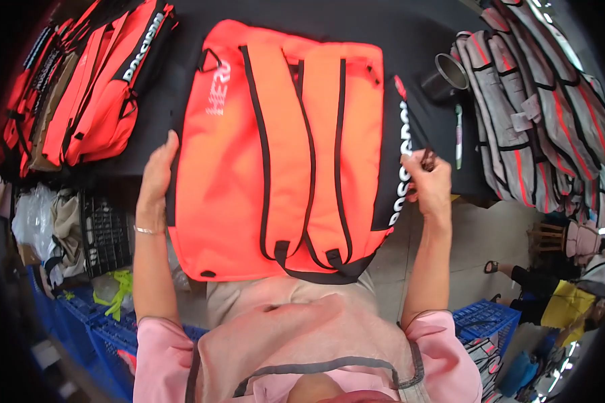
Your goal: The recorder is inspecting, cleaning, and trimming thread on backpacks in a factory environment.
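Note:
A bright orange-red backpack (215,181) lies with its strap side up, its lower end over the table's front edge against my body. Two padded shoulder straps (286,141) with black edging run down its middle. My left hand (157,176) rests along the bag's left side, fingers stretched out and partly hidden by the bag's edge. At the black right side panel (386,161), with white lettering, my right hand (431,183) is closed, thumb and fingers together. A small dark object (427,160) sticks up from its grip; its kind is unclear.
Similar red bags (101,101) are stacked at the far left of the black table (296,13). A grey metal cup (445,75) and a slim white-green pen-like tool (458,136) lie right, beside piled grey bags (517,121). Blue crates (484,319) flank me; a person (558,309) is at lower right.

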### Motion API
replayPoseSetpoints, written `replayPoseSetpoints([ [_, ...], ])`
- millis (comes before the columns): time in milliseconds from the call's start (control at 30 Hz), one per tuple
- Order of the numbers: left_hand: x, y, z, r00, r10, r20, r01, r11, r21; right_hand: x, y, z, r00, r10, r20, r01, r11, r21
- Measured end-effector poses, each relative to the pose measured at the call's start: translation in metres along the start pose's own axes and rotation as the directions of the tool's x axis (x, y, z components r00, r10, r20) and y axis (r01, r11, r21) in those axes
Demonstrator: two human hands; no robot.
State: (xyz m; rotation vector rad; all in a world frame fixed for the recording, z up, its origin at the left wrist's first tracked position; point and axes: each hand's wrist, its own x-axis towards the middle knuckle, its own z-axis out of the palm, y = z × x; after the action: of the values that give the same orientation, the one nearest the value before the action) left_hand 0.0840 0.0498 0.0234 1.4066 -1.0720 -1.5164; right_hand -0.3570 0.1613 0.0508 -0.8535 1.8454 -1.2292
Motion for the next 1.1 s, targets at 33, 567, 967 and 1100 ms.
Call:
replayPoseSetpoints([
  [33, 0.003, 0.006, -0.013, 0.999, 0.011, 0.046, -0.010, 1.000, -0.025, -0.001, -0.009, 0.005, 0.999, -0.040, 0.027, 0.039, 0.998, 0.041],
  [567, -0.141, -0.133, -0.037, 0.882, 0.186, -0.432, -0.256, 0.960, -0.109, 0.003, -0.005, 0.055, 0.952, -0.284, -0.110, 0.278, 0.958, -0.073],
  [967, -0.154, -0.137, 0.003, 0.962, -0.145, -0.231, -0.063, 0.707, -0.705, -0.029, 0.002, 0.151, 0.667, -0.637, 0.386, 0.743, 0.605, -0.285],
  [1100, -0.137, -0.107, -0.051, 0.841, 0.193, -0.505, -0.369, 0.888, -0.273, 0.031, 0.007, 0.063, 0.823, -0.543, -0.166, 0.484, 0.824, -0.293],
])
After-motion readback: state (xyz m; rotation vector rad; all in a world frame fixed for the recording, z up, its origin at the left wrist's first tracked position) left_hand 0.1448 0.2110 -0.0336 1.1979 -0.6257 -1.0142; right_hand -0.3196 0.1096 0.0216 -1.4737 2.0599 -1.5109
